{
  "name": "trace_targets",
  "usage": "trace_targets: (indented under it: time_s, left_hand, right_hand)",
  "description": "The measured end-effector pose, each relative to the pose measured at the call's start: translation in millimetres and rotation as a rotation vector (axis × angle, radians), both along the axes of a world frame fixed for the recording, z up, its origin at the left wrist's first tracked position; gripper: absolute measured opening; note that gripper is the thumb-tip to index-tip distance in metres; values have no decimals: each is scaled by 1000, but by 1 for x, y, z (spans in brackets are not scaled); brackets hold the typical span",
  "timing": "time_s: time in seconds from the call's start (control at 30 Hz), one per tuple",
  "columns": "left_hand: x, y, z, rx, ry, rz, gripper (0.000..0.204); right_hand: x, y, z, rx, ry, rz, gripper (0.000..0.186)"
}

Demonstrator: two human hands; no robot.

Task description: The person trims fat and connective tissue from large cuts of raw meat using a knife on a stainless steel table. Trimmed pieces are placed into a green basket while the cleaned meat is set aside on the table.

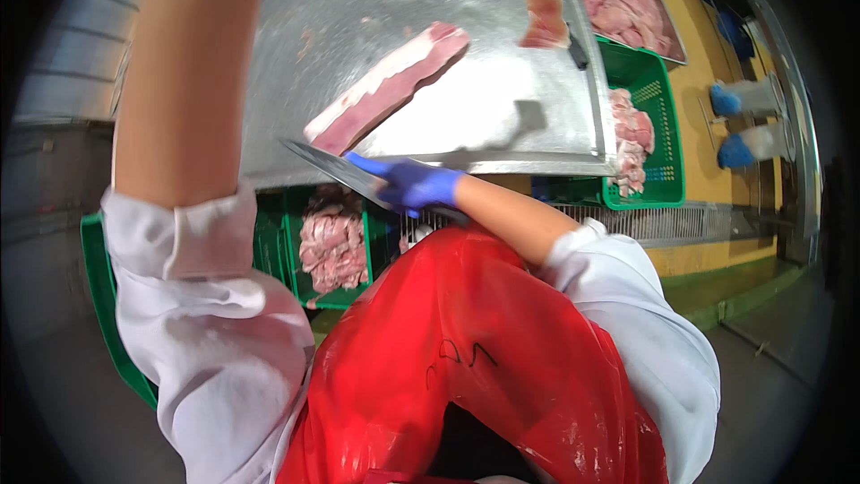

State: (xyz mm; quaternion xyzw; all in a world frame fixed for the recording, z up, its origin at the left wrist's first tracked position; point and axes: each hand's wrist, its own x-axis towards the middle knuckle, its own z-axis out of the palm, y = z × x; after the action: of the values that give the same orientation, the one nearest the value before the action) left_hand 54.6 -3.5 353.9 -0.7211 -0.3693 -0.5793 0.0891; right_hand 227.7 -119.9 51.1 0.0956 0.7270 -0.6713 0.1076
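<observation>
My right hand (419, 186), in a blue-purple glove, is closed round a knife (327, 161) at the table's near edge. The blade points to the far left, its tip close to the near end of a long pink-and-white strip of meat (385, 90). One finger stretches out along the blade; the handle is mostly hidden by the hand. My left forearm (188, 81) reaches across the metal table (296, 0) and out past the top edge. Only a sliver of that glove's cuff shows, so the left hand itself is out of sight.
Another meat strip (542, 22) lies at the table's far right beside a dark handle (578, 52). A metal tray (676, 45) of meat and a green basket (667, 148) with meat stand to the right. Below the near edge are green crates (288, 237), one holding meat pieces (333, 246).
</observation>
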Motion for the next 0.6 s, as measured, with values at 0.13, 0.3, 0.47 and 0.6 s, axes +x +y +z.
trace_targets:
  time_s: [0.13,0.3,0.47,0.6]
  left_hand:
    - [5,-29,-148,-766,-1089,-256,9]
    - [14,-145,-393,-1465,-69,521,42]
    - [85,-86,-401,-884,379,689,44]
    - [77,-85,-408,-1272,578,749,34]
  right_hand:
    - [191,57,-19,55,-280,-147,78]
    - [345,87,-18,-234,-288,-743,73]
    - [314,130,1,222,-400,-701,75]
    - [233,149,-31,478,-233,-354,70]
